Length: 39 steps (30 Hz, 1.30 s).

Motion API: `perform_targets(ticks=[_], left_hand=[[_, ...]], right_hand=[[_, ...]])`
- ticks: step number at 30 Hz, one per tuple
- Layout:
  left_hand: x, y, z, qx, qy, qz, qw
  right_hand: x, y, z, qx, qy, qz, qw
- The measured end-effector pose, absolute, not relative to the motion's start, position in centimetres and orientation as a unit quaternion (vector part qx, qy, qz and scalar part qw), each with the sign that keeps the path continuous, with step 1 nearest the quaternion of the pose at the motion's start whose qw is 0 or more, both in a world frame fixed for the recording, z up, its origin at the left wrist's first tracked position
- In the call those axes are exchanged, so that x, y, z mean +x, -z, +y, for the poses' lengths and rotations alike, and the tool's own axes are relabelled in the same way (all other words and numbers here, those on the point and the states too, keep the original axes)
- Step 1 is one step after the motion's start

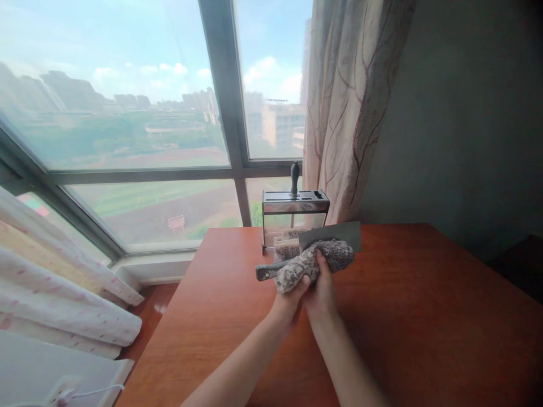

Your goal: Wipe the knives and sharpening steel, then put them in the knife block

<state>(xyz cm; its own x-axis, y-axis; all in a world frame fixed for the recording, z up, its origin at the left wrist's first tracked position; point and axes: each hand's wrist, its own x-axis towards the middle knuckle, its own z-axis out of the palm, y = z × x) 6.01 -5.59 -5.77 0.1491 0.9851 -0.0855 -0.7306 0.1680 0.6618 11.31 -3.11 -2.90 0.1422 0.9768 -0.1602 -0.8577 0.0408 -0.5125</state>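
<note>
Both my hands meet above the reddish wooden table (220, 316). They hold a cleaver (339, 233) with a flat grey blade; its grey handle sticks out to the left. A fuzzy grey cloth (301, 265) is wrapped over the blade's lower part and the handle's base. My left hand (292, 298) grips the cleaver from below, near the handle, partly under the cloth. My right hand (323, 285) holds the cloth against the blade, thumb on top.
Just behind the hands, a metal and clear knife holder (295, 210) stands at the table's far edge with one black-handled tool (294, 177) in it. A patterned curtain (348, 107) hangs at the right, a large window (127, 113) behind. White bedding (63, 316) lies at the left.
</note>
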Motion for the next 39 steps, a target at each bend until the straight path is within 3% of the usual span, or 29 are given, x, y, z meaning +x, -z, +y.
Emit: perform_targets(ticks=[6,14,21,26,33,39], left_hand=[[3.9,3.7,-4.8,0.116,-0.636,0.246,0.722],[2.5,2.1,-4.2,0.076,-0.674,0.24,0.695],[0.2,0.8,-2.9,0.048,-0.703,0.264,0.658],[-1.2,0.7,-2.1,0.043,-0.709,0.283,0.645],[-2.0,1.1,-1.6,0.072,-0.676,0.317,0.661],[-2.4,0.9,-1.9,0.076,-0.649,0.335,0.679]], right_hand=[[8.7,3.3,-4.6,-0.213,-0.695,-0.056,0.684],[9.4,3.3,-6.1,-0.271,-0.616,-0.211,0.709],[14.9,5.4,-6.9,-0.325,-0.634,-0.415,0.566],[18.0,5.3,-7.1,-0.361,-0.594,-0.441,0.567],[17.9,5.3,-6.2,-0.364,-0.599,-0.542,0.463],[17.3,4.6,-6.6,-0.348,-0.611,-0.529,0.474]])
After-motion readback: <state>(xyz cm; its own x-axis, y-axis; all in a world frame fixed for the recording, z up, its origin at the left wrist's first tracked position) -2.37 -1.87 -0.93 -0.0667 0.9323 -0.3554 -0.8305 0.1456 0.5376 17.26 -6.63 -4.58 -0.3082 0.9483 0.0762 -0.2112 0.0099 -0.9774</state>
